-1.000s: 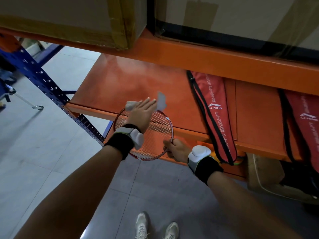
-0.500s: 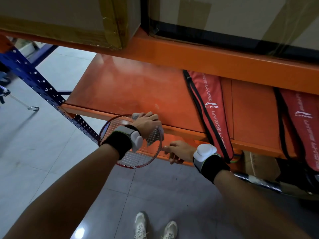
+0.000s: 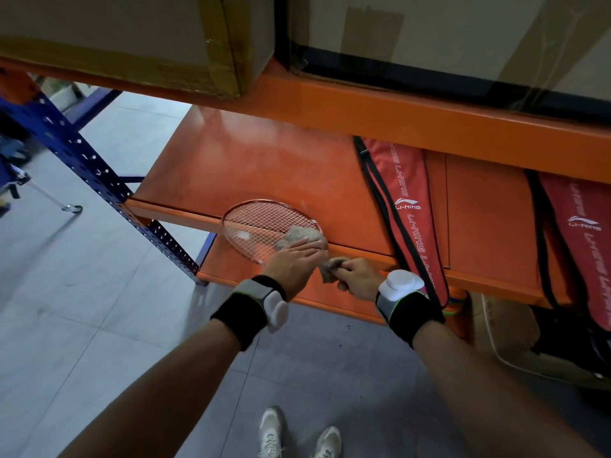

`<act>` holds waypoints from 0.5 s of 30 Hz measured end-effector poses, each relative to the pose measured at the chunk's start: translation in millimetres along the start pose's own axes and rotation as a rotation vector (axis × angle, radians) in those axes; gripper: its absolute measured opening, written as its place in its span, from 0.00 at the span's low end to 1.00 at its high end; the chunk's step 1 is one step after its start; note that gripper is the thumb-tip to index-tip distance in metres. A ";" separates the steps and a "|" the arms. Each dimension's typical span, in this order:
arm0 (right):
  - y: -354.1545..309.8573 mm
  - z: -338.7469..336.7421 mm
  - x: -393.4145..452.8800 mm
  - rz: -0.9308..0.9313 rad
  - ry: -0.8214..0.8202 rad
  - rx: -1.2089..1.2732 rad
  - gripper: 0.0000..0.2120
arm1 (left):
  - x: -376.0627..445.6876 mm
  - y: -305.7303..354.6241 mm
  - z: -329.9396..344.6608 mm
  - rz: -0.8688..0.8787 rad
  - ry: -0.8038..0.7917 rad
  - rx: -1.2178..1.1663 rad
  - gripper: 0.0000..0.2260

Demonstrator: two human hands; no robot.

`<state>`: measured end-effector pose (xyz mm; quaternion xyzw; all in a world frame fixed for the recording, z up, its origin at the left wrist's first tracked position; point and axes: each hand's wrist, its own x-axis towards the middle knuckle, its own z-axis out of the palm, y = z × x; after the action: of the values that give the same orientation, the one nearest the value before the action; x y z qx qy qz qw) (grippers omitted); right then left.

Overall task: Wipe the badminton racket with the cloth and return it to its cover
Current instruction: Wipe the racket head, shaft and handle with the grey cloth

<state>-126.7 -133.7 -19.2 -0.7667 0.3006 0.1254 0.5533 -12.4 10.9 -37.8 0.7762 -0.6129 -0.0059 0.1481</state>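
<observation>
Orange shelf (image 3: 251,166), deep and bare on its left half, runs behind both hands. Boxes (image 3: 132,38) sit on the level above. Blue post (image 3: 99,173) stands far left of the grip. Grey floor below, shoes (image 3: 297,434) at bottom edge.

Two red covers lie on the shelf right of the hands: near cover (image 3: 406,209) just beyond the right wrist, hanging over the shelf lip; second cover (image 3: 582,239) well apart, further right. Which one belongs to this racket, cannot tell.

Racket (image 3: 261,226): head sticks out left and away from the grip, over the shelf edge, strings showing. Throat and shaft hidden under the hands.

Cloth (image 3: 302,236): grey, bunched, lying on the strings at the head's near-right side, trailing toward the right hand.

Left hand (image 3: 294,264): fingers flat and together, pressing the cloth onto the strings. Right hand (image 3: 358,279): curled closed at the throat, pinching a cloth end; whether it also holds the shaft, cannot tell.

Handling, my read: racket light, frame stiff, strings springy, so press gently. Hold at the shaft or handle, not the strings. Cloth soft, slips easily; keep the palm on it. Wiping step underway; cover not yet begun.
</observation>
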 end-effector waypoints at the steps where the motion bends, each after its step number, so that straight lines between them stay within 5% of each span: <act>1: -1.8 0.6 1.2 0.040 0.029 0.037 0.10 | -3.7 6.9 -2.9 -0.067 0.155 -0.027 0.18; 3: -5.5 1.0 3.6 0.115 0.104 0.068 0.11 | -15.7 21.8 -4.0 -0.241 0.405 -0.084 0.14; 5: -7.3 -1.7 6.9 0.159 0.175 0.034 0.12 | -30.2 34.4 -1.3 -0.434 0.479 -0.109 0.11; 10: 0.9 3.2 7.6 0.131 0.171 0.144 0.13 | -32.7 24.0 17.5 -1.165 0.088 -0.513 0.11; 15: 4.8 29.1 4.4 -0.045 0.273 0.063 0.11 | -12.6 11.4 15.8 -1.429 0.098 -1.094 0.15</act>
<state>-122.1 -109.2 -35.6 -0.7652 0.3597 -0.0018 0.5339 -29.4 17.1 -52.4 0.7925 0.1113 -0.3542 0.4838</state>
